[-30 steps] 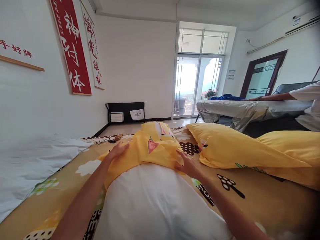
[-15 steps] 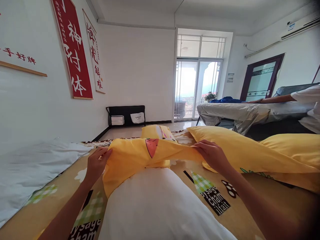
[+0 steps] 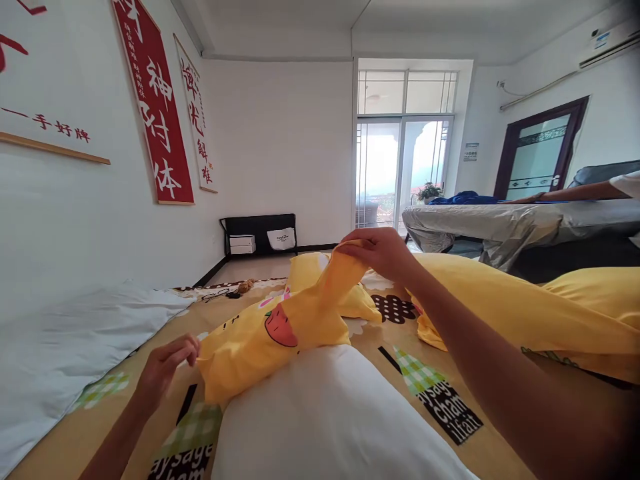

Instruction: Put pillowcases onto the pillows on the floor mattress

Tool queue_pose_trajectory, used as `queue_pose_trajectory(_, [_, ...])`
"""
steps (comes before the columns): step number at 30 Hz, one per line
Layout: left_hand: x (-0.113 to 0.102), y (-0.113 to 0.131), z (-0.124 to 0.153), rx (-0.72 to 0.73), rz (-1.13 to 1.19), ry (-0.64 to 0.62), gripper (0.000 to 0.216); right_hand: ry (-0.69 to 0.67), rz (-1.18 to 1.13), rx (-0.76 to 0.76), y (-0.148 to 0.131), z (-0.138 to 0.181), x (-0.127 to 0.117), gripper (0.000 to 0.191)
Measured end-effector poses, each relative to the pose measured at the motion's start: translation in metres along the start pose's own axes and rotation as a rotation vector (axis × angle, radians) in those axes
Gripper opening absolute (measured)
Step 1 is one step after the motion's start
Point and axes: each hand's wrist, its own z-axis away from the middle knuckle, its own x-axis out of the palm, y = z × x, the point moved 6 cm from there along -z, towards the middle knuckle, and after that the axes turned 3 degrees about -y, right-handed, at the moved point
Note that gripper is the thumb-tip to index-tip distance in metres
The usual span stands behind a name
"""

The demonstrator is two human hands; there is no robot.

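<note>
A yellow pillowcase (image 3: 260, 347) with a printed red fruit is partly over the far end of a white pillow (image 3: 310, 413). My left hand (image 3: 167, 365) pinches the case's left edge low down, close to the blanket. Higher up, at the right, my right hand (image 3: 377, 250) grips the other edge between thumb and fingers and lifts it into a raised fold. The white pillow's near part is uncovered and lies towards me. Both hands are closed on the cloth.
A patterned tan blanket (image 3: 380, 400) lies underneath. Another white pillow (image 3: 80, 353) is at left, yellow pillows (image 3: 480, 287) at right. A black rack (image 3: 260, 233) stands by the far wall. At a plastic-covered table (image 3: 500, 223), another person's arm (image 3: 575, 192) reaches in.
My right hand has moved left and up, raising its edge of the pillowcase. My left hand has come lower and slightly left. The view has shifted a little.
</note>
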Motion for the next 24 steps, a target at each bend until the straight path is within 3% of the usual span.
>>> queue_pose_trajectory(2, [0.004,0.015,-0.027,-0.010,0.004,0.081,0.032,0.004,-0.011,-0.014,0.002,-0.013,0.013,0.028])
queue_pose_trajectory(3, [0.014,0.024,-0.039,-0.004,-0.004,0.031,0.037,0.002,-0.006,-0.022,0.002,-0.016,0.018,0.028])
queue_pose_trajectory(5, [0.049,0.046,-0.056,0.030,-0.016,-0.196,0.061,-0.011,0.009,-0.032,-0.002,-0.016,0.027,0.030])
queue_pose_trajectory(8, [0.102,0.081,-0.056,0.070,0.010,-0.512,0.082,-0.105,-0.046,-0.017,-0.007,-0.003,0.030,0.032])
queue_pose_trajectory(10, [0.125,0.101,-0.044,0.050,-0.023,-0.625,0.073,-0.200,-0.105,0.015,-0.003,0.011,0.025,0.031])
queue_pose_trajectory(12, [0.134,0.115,-0.028,0.056,-0.191,-0.657,0.039,-0.286,-0.127,0.087,0.008,0.029,0.016,0.031])
queue_pose_trajectory(14, [0.133,0.119,-0.007,0.100,-0.411,-0.673,0.010,-0.426,-0.120,0.183,0.025,0.053,0.011,0.029])
queue_pose_trajectory(16, [0.124,0.111,0.014,0.173,-0.609,-0.674,0.011,-0.627,-0.117,0.268,0.043,0.084,0.011,0.026])
queue_pose_trajectory(19, [0.094,0.084,0.040,0.249,-0.861,-0.552,0.015,-0.884,-0.094,0.378,0.068,0.131,0.014,0.018])
queue_pose_trajectory(21, [0.070,0.066,0.054,0.264,-0.916,-0.445,0.016,-0.945,-0.053,0.408,0.080,0.150,0.010,0.014])
queue_pose_trajectory(24, [0.051,0.055,0.073,0.338,-0.827,-0.368,0.018,-0.879,-0.025,0.324,0.083,0.158,0.001,0.014])
